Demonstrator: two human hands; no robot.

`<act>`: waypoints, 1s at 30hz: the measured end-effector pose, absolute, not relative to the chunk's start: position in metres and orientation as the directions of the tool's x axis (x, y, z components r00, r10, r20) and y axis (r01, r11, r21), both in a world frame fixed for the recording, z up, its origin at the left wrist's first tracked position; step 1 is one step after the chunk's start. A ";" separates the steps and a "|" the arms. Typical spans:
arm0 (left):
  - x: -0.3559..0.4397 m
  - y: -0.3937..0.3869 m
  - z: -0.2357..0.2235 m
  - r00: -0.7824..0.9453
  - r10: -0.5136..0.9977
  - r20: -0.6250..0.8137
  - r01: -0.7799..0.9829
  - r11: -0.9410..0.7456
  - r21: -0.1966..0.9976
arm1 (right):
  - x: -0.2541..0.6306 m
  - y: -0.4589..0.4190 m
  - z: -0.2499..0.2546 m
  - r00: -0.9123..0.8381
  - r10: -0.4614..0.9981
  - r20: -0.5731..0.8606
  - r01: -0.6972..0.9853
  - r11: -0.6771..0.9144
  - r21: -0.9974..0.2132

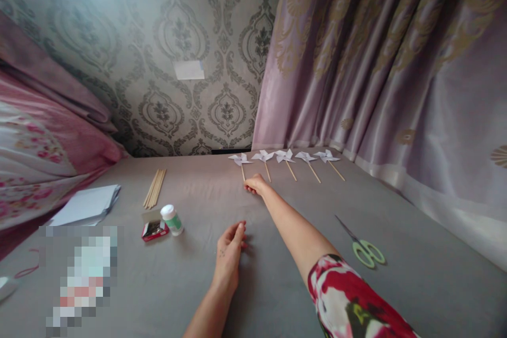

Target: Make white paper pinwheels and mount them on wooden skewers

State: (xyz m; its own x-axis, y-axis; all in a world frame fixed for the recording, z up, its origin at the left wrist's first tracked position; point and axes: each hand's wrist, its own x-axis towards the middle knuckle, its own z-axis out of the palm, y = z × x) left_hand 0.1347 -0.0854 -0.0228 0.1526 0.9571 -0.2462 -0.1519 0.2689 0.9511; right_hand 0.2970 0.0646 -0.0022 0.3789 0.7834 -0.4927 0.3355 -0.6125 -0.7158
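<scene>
Several white paper pinwheels on wooden sticks lie in a row at the far edge of the grey surface. My right hand (255, 184) reaches far forward, fingers closed on the stick end of the leftmost pinwheel (240, 159). The pinwheels beside it (263, 157) and at the right end (326, 156) lie untouched. My left hand (229, 251) rests on the grey surface (277, 206) nearer to me, fingers curled loosely together, with nothing visible in them.
A bundle of wooden sticks (155, 188), a white glue bottle (171, 219), a small red box (154, 229) and a stack of white paper (87, 205) lie at left. Green scissors (364, 245) lie at right. Curtain (376, 63) and wallpapered wall behind.
</scene>
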 end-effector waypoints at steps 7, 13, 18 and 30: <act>0.135 -0.085 -0.022 0.148 0.955 -0.259 -0.159 0.281 0.946 | 0.301 0.077 -0.013 0.430 0.771 -0.469 0.378 -0.626 -0.682; 0.136 -0.085 -0.023 0.132 0.959 -0.249 -0.172 0.270 0.948 | 0.302 0.075 -0.011 0.536 0.772 -0.342 0.461 -0.607 -0.647; 0.136 -0.085 -0.022 0.135 0.958 -0.252 -0.181 0.274 0.944 | 0.300 0.070 -0.010 0.561 0.782 -0.271 0.502 -0.582 -0.640; 0.136 -0.084 -0.026 0.141 0.955 -0.261 -0.175 0.283 0.943 | 0.298 0.072 -0.007 0.578 0.778 -0.247 0.532 -0.588 -0.609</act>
